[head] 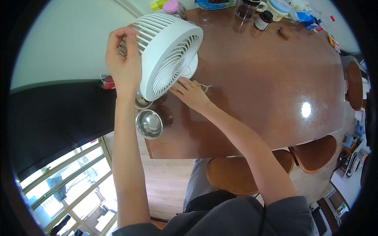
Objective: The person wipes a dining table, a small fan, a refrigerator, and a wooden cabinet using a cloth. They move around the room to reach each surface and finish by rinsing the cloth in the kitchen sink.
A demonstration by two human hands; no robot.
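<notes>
A white desk fan (172,53) with a round slatted grille is tilted at the table's left end. My left hand (124,56) grips the bars of its rear housing, thumb and fingertips bent around them. Lower down, my right hand (192,93) reaches with extended fingers to the fan's bottom edge, beside its round white base (193,66); some fingertips are hidden there. A pale cord (203,87) lies just past that hand. Below the fan are a shiny metal bowl (149,124) and a second bowl (142,103), partly covered by the fan.
The brown table (265,73) carries a pink-lidded jar (172,7), a dark-capped bottle (263,20), a blue-lidded tub (278,8) and a brown oval item (285,32) along its far side. Chairs (314,155) stand at the near edge. A wall and black panel (62,109) are at left.
</notes>
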